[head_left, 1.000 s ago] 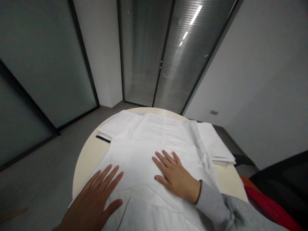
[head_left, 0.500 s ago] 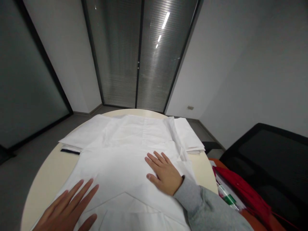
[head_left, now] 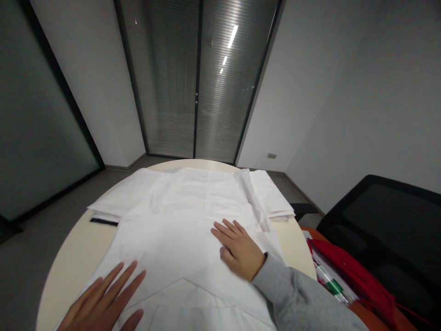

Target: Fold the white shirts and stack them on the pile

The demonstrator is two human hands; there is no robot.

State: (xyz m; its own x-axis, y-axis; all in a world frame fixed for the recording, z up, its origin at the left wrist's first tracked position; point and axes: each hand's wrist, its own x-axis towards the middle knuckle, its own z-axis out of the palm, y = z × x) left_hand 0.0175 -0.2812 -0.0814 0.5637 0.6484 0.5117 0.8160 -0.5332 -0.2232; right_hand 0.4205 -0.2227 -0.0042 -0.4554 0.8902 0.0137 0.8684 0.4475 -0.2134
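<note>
A white short-sleeved garment (head_left: 165,243) lies spread over a round cream table (head_left: 65,271), its sleeves reaching out to the left and right at the far side. My left hand (head_left: 103,301) is at the lower left, fingers stretched and apart, over the garment's left side. Flat on the right half of the cloth rests my right hand (head_left: 241,250), palm down with the fingers slightly spread. Neither hand grips anything. Near the bottom, an angled seam and a panel show between the hands. A dark strip (head_left: 103,222) peeks out under the left sleeve.
To the right stands a black mesh chair (head_left: 389,230). Beside the table, a red cloth item (head_left: 347,266) and a clear plastic package (head_left: 332,285) lie on an orange surface. Glass doors with blinds (head_left: 196,92) stand behind the table.
The view has shifted slightly. My right hand's thumb has drawn in closer to its fingers. My left hand stays spread in nearly the same place, and the garment looks unchanged.
</note>
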